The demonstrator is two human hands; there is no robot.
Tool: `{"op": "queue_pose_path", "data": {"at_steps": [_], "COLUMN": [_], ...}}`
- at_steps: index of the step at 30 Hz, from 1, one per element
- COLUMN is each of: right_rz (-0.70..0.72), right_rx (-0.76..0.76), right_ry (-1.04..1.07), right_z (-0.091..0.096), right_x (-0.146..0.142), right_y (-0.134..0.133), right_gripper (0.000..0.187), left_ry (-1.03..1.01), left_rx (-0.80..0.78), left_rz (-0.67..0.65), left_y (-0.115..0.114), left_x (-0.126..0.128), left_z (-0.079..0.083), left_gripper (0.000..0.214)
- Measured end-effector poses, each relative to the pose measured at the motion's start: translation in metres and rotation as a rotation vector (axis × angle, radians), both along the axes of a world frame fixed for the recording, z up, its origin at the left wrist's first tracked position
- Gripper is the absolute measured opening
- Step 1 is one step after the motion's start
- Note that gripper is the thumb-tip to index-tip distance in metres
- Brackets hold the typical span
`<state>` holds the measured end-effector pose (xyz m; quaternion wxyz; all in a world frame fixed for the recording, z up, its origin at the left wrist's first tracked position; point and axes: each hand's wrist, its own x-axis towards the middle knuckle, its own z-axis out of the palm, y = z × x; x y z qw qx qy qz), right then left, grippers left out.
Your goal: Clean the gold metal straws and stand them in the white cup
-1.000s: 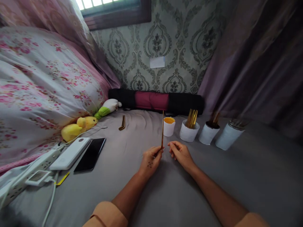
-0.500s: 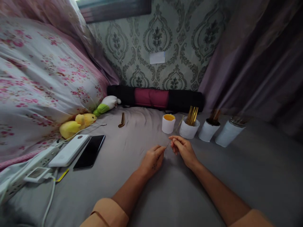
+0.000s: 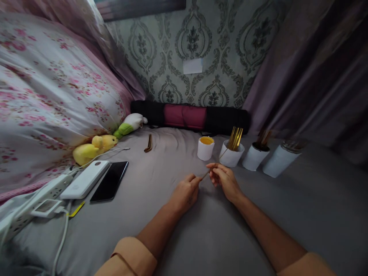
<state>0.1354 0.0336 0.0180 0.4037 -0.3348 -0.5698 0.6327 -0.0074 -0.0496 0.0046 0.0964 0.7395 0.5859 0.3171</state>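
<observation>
A thin brownish-gold strip (image 3: 205, 176) spans the small gap between my hands. The fingertips of my left hand (image 3: 185, 193) pinch its lower end. Its upper end runs into the fingers of my right hand (image 3: 225, 182), which are closed around it. Just beyond my right hand stands a white-wrapped cup (image 3: 231, 157) with several shiny gold strips (image 3: 235, 138) upright in it. One more thin strip slants over its left rim. Left of it is a white-wrapped cup with a yellow inside (image 3: 205, 150). A small bundle of bent brown-gold strips (image 3: 148, 143) lies farther left on the grey sheet.
Two more white-wrapped cups (image 3: 255, 158) (image 3: 280, 163) at right hold brown and greyish sticks. A black phone (image 3: 109, 181), white power bank (image 3: 84, 180), power strip (image 3: 27, 216) and cables lie at left, near plush toys (image 3: 94, 147). A black and maroon roll (image 3: 185, 117) lies along the wall.
The strip between my hands shows wider and more clearly now. The thin strip by the gold-filled cup now crosses its left front. My hands stay almost in place; the view has shifted slightly.
</observation>
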Motion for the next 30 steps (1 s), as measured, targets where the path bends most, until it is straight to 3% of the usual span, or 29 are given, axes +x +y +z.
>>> {"op": "queue_pose_path", "data": {"at_steps": [7,18,30], "right_rz": [0.009,0.012,-0.017], "right_rx": [-0.017,-0.011,-0.047], "right_ry": [-0.009,-0.032,-0.065], "right_z": [-0.0038,-0.0034,-0.0048], "right_x": [0.0009,-0.0007,0.0001], "right_y": [0.0024,0.0007,0.0024], "right_gripper": [0.025,0.024,0.024], "left_ry": [-0.012,-0.199,-0.450], "left_rx": [-0.002,0.013,-0.179], "left_rz": [-0.002,0.030,0.043], "left_y": [0.0005,0.0033,0.0054], "left_x": [0.0006,0.0035,0.0049], "left_z": [-0.0013,-0.0023,-0.0070], "left_gripper": [0.030,0.027,0.025]}}
